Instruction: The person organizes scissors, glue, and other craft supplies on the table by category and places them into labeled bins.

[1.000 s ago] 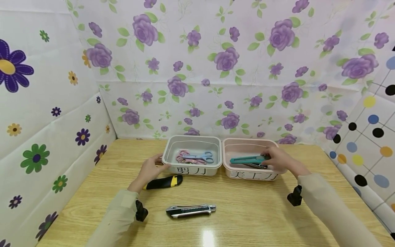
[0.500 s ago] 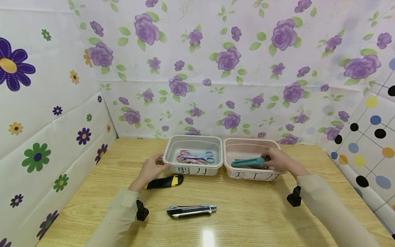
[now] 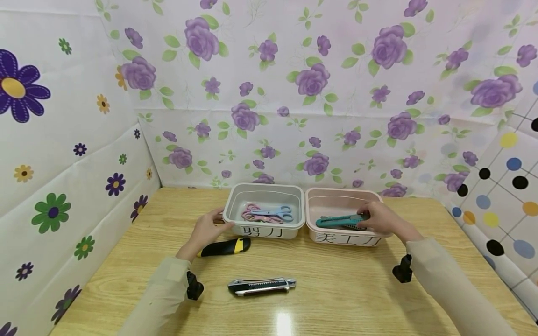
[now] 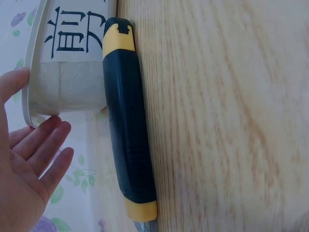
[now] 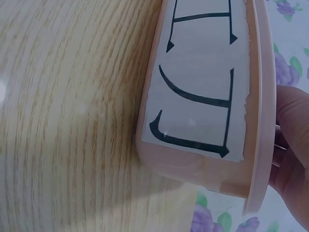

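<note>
My left hand (image 3: 207, 232) touches the near-left corner of the grey bin (image 3: 296, 227); its thumb is on the rim and its fingers (image 4: 46, 140) lie fairly straight along the side. Two pairs of scissors, pink (image 3: 252, 215) and light blue (image 3: 269, 213), lie inside. My right hand (image 3: 380, 218) reaches into the pink bin (image 3: 312, 225) and pinches the right end of a teal utility knife (image 3: 336, 221). Another utility knife shows partly beneath it. In the right wrist view, the bin's wall (image 5: 193, 164) hides the fingertips and the knife.
A black-and-yellow utility knife (image 3: 224, 247) lies on the wooden table (image 3: 336, 289) just in front of the grey bin. Closer to me is a silver-and-black utility knife (image 3: 262, 286). Both bins carry written labels and stand side by side before a flowered backdrop (image 3: 273, 93).
The teal utility knife has turned slightly and its left end has dipped a little in the pink bin. My hands stay nearly in place; the whole view has shifted slightly.
</note>
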`<state>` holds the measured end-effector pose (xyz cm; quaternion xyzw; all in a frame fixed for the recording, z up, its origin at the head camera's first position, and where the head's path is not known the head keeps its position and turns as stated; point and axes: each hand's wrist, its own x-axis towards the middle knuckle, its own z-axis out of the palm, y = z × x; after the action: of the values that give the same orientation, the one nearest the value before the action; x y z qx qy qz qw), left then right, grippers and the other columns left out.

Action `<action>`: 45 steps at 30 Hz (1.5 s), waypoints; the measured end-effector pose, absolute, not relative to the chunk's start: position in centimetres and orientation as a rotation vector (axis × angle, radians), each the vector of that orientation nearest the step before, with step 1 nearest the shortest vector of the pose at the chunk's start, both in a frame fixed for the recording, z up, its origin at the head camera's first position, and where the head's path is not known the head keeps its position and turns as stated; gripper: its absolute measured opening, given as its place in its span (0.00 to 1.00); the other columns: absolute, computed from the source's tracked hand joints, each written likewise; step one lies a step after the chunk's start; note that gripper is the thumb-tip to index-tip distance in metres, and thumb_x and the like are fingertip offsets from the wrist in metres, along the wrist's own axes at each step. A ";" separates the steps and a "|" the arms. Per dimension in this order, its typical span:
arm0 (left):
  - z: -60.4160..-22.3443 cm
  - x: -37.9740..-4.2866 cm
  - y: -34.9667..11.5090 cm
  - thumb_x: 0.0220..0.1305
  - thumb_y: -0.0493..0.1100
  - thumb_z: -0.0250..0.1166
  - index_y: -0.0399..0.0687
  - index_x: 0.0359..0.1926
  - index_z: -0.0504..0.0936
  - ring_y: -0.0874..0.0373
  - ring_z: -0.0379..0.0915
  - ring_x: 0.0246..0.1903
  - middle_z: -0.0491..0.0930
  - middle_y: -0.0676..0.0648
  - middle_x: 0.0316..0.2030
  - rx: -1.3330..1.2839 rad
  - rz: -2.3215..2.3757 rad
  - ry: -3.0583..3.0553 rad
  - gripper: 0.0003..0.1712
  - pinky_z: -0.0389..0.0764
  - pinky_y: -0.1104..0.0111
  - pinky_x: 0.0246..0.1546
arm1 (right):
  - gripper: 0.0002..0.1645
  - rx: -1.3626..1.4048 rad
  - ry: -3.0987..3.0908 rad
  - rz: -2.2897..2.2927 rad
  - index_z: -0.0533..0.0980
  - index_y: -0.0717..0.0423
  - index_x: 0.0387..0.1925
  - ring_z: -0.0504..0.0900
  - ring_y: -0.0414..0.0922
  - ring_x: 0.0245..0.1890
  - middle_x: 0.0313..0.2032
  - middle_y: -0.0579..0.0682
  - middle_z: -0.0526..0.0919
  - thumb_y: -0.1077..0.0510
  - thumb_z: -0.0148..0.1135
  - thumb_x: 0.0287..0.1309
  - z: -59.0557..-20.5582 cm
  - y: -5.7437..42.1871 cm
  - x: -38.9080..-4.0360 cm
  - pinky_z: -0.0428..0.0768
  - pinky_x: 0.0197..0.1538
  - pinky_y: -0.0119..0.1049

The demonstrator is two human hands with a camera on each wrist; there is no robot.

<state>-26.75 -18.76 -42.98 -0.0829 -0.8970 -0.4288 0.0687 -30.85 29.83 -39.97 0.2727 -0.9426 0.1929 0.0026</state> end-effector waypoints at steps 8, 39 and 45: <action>-43.1 -26.9 -18.7 0.53 0.49 0.68 0.36 0.59 0.68 0.49 0.77 0.41 0.80 0.39 0.43 -0.238 -1.295 -2.708 0.36 0.77 0.58 0.40 | 0.18 0.818 -2.961 0.610 0.79 0.66 0.38 0.70 0.40 0.25 0.30 0.51 0.78 0.58 0.68 0.47 -40.0 30.2 -30.8 0.69 0.30 0.35; -43.1 -27.0 -18.8 0.53 0.49 0.68 0.36 0.59 0.69 0.49 0.77 0.40 0.80 0.40 0.42 -0.254 -1.312 -2.700 0.36 0.77 0.58 0.39 | 0.17 0.961 -2.765 0.671 0.79 0.62 0.38 0.79 0.48 0.34 0.35 0.53 0.81 0.56 0.68 0.48 -37.1 28.0 -29.5 0.77 0.37 0.44; -43.2 -26.9 -18.7 0.53 0.49 0.68 0.36 0.59 0.69 0.49 0.77 0.40 0.80 0.39 0.42 -0.253 -1.313 -2.699 0.35 0.77 0.58 0.39 | 0.17 1.055 -2.689 0.679 0.80 0.60 0.39 0.79 0.47 0.34 0.34 0.50 0.82 0.56 0.69 0.46 -36.8 25.7 -28.5 0.78 0.35 0.42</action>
<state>-26.91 -18.75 -43.16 -0.0837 -0.8942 -0.4350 0.0648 -28.45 25.66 -36.77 0.3542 -0.9028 0.2280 0.0869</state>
